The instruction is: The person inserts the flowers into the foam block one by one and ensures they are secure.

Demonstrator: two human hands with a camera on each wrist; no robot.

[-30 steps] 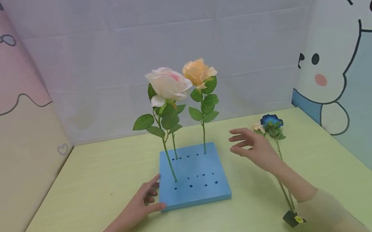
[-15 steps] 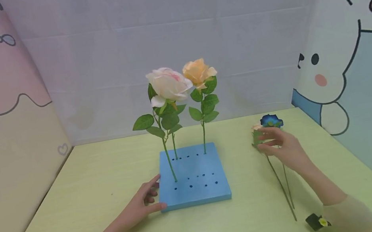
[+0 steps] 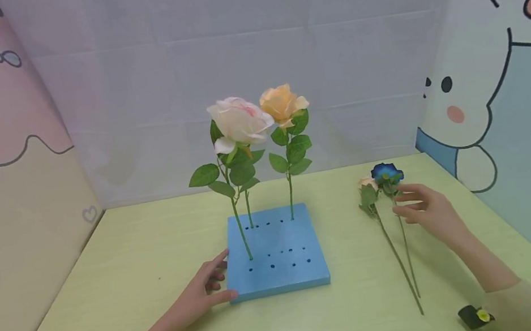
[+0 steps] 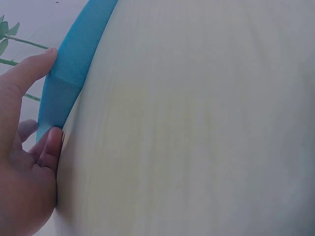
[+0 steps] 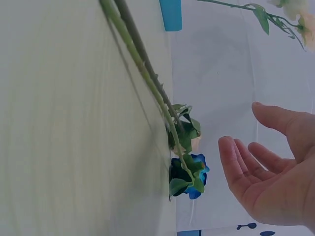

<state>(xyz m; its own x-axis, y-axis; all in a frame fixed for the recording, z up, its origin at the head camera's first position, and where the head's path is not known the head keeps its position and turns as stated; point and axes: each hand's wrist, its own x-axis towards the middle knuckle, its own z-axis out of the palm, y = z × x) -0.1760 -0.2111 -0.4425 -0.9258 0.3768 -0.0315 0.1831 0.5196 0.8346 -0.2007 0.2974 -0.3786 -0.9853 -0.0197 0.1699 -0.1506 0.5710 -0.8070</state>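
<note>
The artificial rose with a blue bloom and green leaves (image 3: 387, 172) lies by the far right corner of the pale yellow-green worktop (image 3: 359, 311), bloom toward the far edge, its long thin stem running toward the near edge and slightly right. Just left of it, an artificial rose with a cream bloom (image 3: 368, 196) points the same way, its darker stem more slanted; the two stems draw close at their near ends. Above them, the right hand (image 3: 432, 213) hangs with fingers loosely curved and thumb spread from them, clear of both roses in the right wrist view. Left of the worktop's middle, the left hand (image 3: 206, 283) touches the left side of the blue, flat, square block with holes (image 3: 276, 238), thumb at its near left corner, forefinger extended, the two spread wide. A white-pink rose (image 3: 240, 121) and a peach-yellow rose (image 3: 283, 104) stand upright in it.
</note>
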